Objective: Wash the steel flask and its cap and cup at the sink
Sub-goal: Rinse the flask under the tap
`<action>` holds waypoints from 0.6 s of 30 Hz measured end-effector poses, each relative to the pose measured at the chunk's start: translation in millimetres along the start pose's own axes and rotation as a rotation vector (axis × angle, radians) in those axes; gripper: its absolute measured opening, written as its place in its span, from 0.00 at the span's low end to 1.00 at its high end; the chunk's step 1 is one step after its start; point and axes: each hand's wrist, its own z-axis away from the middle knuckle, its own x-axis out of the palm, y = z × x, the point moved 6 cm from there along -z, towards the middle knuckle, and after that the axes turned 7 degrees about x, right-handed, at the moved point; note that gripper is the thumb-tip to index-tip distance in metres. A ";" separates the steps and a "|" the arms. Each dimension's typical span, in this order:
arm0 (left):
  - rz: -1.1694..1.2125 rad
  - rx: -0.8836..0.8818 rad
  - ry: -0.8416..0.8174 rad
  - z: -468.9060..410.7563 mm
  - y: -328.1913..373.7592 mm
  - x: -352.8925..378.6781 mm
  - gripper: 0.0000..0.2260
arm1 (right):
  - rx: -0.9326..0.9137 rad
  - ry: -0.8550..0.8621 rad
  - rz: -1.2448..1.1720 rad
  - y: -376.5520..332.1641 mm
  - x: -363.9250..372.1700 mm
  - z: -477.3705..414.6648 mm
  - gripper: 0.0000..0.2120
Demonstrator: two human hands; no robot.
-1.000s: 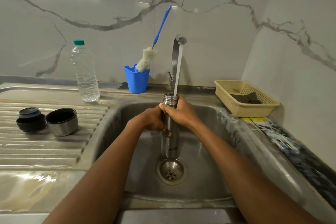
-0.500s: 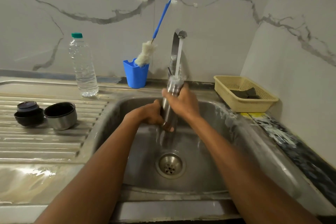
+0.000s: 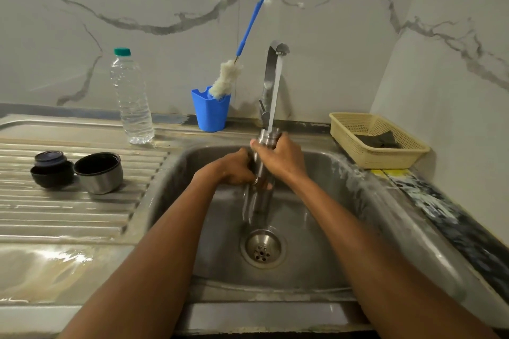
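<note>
The steel flask (image 3: 259,202) is held upright at the centre of the frame, over the sink (image 3: 325,228), with its open mouth under the water from the tap (image 3: 271,63). It is gripped near the top by the right hand (image 3: 281,159) and lower down by the left hand (image 3: 234,169), both curled round it. The cup (image 3: 99,175) and cap (image 3: 51,170) are set just beside each other on the drainboard (image 3: 68,217) at the left of the frame.

No words, numbers or brand names can be read anywhere here. The steel flask (image 3: 261,201) is blurry (any mark on its side is only a smear). The clear water bottle (image 3: 134,103) has a plain green top and no print that shows.
</note>
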 end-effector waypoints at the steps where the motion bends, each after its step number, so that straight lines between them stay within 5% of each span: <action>1: 0.012 0.019 0.006 -0.1 1.4 0.7 0.47 | 0.013 -0.041 0.022 2.4 4.0 2.6 0.17; 6: 0.018 0.003 0.006 -2.6 -4.2 0.2 0.37 | -0.023 0.016 -0.025 -0.5 3.9 -0.4 0.18; 9: -0.022 0.020 -0.022 -3.8 -5.9 3.2 0.40 | -0.005 -0.065 0.041 3.0 9.0 3.7 0.15; 12: -0.014 -0.020 -0.010 -5.6 -9.5 -0.8 0.47 | -0.049 0.059 -0.041 -6.7 -8.8 -3.5 0.18; 18: -0.007 0.005 -0.024 -4.1 -5.5 0.1 0.41 | -0.047 0.001 0.052 -3.6 -7.0 -1.4 0.18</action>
